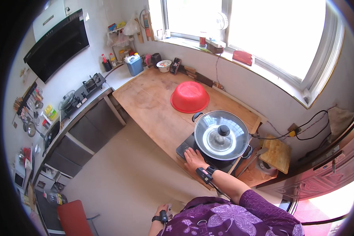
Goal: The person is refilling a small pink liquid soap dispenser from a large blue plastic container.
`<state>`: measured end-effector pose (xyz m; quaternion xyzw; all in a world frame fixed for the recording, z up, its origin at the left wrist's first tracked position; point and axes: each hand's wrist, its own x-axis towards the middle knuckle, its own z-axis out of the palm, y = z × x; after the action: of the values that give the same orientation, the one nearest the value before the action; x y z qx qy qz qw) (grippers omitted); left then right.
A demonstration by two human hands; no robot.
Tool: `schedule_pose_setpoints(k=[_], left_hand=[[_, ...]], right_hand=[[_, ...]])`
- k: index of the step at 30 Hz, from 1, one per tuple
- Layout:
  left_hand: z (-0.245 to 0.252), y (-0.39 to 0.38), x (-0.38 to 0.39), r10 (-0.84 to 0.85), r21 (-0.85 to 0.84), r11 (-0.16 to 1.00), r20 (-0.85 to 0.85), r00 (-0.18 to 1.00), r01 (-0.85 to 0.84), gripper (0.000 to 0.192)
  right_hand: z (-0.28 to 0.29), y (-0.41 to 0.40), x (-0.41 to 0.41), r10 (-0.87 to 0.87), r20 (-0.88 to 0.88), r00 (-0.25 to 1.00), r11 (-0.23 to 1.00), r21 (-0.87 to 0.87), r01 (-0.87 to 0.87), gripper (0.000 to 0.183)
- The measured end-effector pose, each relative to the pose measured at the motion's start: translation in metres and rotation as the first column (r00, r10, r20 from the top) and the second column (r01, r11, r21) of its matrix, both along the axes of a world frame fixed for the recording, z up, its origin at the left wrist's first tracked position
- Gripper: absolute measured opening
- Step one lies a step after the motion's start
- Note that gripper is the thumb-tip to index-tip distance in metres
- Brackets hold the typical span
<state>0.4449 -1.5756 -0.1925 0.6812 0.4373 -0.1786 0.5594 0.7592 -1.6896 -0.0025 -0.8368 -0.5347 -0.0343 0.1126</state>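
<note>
My right hand (194, 159) rests with its fingers spread on the front edge of a black portable cooktop (181, 147). On the cooktop stands a wide pan with two black handles, covered by a glass lid (208, 124) with a black knob. Steam or fogging shows under the glass. Beyond the pan, a red plastic basin (190, 94) lies upside down on the wooden table (147, 103). My left hand (166, 209) hangs low by my body; a pale, crumpled thing is at its fingers, and whether it is gripped is not plain.
A phone (175, 66), a floral bowl (164, 66) and a blue jug (134, 65) stand at the table's far end. A black cable (271, 138) runs from the cooktop side to a wall socket. A cutting board (277, 152) leans at right. A red chair (73, 218) stands lower left.
</note>
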Motion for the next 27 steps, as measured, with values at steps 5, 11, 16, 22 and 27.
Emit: schedule_pose_setpoints(k=[5, 11, 16, 22, 27], left_hand=[[0.006, -0.008, -0.003, 0.077, -0.040, 0.996, -0.005, 0.997, -0.077, 0.033], [-0.034, -0.023, -0.050, -0.259, 0.068, 0.959, -0.196, 0.946, 0.277, 0.032], [-0.050, -0.029, -0.063, -0.209, 0.062, 0.972, -0.197, 0.958, 0.225, 0.034], [-0.030, -0.016, -0.019, -0.090, 0.080, 0.992, -0.136, 0.987, 0.102, 0.036], [-0.013, -0.006, 0.002, -0.128, 0.074, 0.989, -0.044, 0.991, 0.131, 0.035]], right_hand=[[-0.010, 0.000, 0.004, 0.010, 0.007, 1.000, 1.000, 0.002, -0.010, 0.049], [0.013, -0.057, -0.050, 0.260, -0.099, 0.961, 0.958, 0.151, -0.244, 0.044], [0.022, -0.106, -0.065, 0.174, -0.243, 0.954, 0.984, 0.089, -0.157, 0.043], [0.019, -0.109, -0.046, -0.026, -0.118, 0.993, 0.993, 0.114, 0.040, 0.044], [0.021, -0.097, -0.040, -0.036, -0.086, 0.996, 0.993, 0.112, 0.046, 0.047]])
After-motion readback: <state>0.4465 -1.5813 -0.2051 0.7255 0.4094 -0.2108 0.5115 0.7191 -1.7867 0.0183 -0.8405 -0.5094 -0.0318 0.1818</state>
